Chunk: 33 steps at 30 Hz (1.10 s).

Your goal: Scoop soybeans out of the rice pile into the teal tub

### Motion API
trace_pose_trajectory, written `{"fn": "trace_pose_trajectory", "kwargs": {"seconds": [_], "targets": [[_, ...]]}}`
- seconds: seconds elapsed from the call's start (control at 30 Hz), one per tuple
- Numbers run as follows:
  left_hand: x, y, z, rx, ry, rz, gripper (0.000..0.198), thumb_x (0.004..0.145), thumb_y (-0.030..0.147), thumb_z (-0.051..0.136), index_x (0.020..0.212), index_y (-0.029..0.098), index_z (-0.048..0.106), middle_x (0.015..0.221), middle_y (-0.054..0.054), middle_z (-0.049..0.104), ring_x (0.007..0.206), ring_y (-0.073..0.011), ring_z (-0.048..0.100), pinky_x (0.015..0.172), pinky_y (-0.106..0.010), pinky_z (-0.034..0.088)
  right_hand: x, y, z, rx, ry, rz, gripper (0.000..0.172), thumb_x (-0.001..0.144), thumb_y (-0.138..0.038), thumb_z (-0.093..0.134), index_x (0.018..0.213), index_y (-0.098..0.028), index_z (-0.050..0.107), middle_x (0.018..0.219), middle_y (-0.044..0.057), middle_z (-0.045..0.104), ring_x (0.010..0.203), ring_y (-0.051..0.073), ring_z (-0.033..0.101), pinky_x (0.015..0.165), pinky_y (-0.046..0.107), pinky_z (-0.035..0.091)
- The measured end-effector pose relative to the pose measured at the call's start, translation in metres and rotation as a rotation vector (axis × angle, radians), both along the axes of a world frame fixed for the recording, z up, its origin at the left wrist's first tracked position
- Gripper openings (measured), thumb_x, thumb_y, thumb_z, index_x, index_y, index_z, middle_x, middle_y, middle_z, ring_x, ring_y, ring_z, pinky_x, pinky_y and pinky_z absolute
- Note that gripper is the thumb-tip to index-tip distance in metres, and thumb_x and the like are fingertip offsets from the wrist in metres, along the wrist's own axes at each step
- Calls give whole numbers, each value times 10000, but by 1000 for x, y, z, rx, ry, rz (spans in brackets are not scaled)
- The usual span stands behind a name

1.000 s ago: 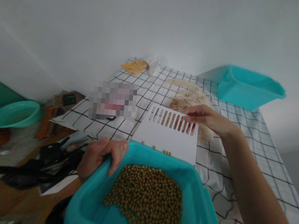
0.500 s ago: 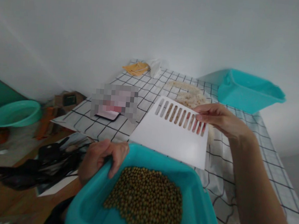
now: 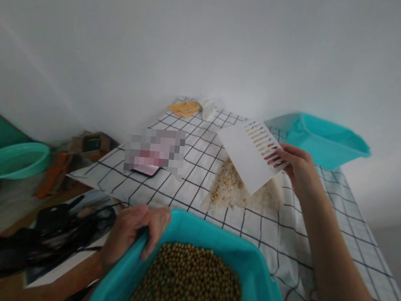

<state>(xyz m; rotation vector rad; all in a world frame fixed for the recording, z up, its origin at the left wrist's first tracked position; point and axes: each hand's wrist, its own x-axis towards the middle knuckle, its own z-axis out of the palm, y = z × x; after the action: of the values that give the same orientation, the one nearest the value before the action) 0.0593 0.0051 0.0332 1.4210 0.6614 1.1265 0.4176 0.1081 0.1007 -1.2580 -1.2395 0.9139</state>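
Note:
My left hand (image 3: 140, 229) is closed over the far left rim of a teal plastic tub (image 3: 219, 231). Many small round brownish-green balls (image 3: 191, 281) cover much of its bottom. In my right hand (image 3: 299, 171), fingers pinch the slotted end of a thin white sheet (image 3: 240, 151) with a row of long slots. The sheet is tilted above a spread of pale powder and yellowish grains (image 3: 227, 183) and hides part of it. That spread lies on the checked tablecloth (image 3: 186, 187), beyond the tub.
A second teal tub (image 3: 327, 143) stands at the back right against the wall. A phone-like pink object (image 3: 150, 158), partly pixelated, lies left, with a yellow cloth-like piece (image 3: 185, 108) behind. On the floor at left are a green basin (image 3: 12, 161) and a black bag-like heap (image 3: 56, 231).
My right hand has turned the slotted sheet and lifted it away from the near tub's rim, uncovering grains on the cloth. My left hand keeps its hold on the tub.

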Motion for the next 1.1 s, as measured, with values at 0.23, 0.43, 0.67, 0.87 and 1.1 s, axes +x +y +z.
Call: {"fn": "trace_pose_trajectory", "kwargs": {"seconds": [0.23, 0.43, 0.67, 0.87, 1.1], "targets": [[-6, -1, -3, -57, -123, -148, 701, 1130, 495, 347, 583, 231, 696, 504, -16, 553, 568, -211, 469, 726, -382, 418, -19, -6, -1, -70, -82, 254, 201, 772, -411, 787, 790, -212, 784, 682, 43, 750, 574, 195, 657, 555, 321, 526], [5, -11, -1, -154, -173, -29, 700, 1097, 534, 410, 528, 237, 688, 459, -8, 498, 557, -214, 398, 696, -400, 348, -28, -9, 1, -72, -178, 368, 227, 813, -426, 776, 772, -204, 799, 649, 36, 740, 570, 182, 658, 566, 306, 538], [9, -12, -1, -164, -215, 0, 696, 1101, 508, 423, 524, 236, 702, 445, 2, 480, 544, -209, 367, 689, -399, 332, -30, -11, 3, -86, -217, 422, 269, 843, -447, 762, 750, -195, 781, 662, 41, 740, 569, 173, 652, 557, 295, 538], [8, -12, -1, -194, -226, 0, 666, 1070, 553, 490, 535, 238, 731, 448, -5, 540, 543, -218, 405, 690, -400, 346, -30, -13, 4, -70, -208, 459, 261, 856, -424, 746, 775, -180, 790, 653, 33, 736, 551, 151, 644, 537, 268, 520], [5, -12, 1, -199, -223, -27, 675, 1080, 556, 500, 554, 231, 770, 464, -5, 557, 548, -203, 419, 706, -373, 365, -28, -12, 3, -35, -192, 469, 219, 881, -361, 722, 777, -180, 787, 666, 33, 742, 570, 147, 662, 551, 258, 516]]}}
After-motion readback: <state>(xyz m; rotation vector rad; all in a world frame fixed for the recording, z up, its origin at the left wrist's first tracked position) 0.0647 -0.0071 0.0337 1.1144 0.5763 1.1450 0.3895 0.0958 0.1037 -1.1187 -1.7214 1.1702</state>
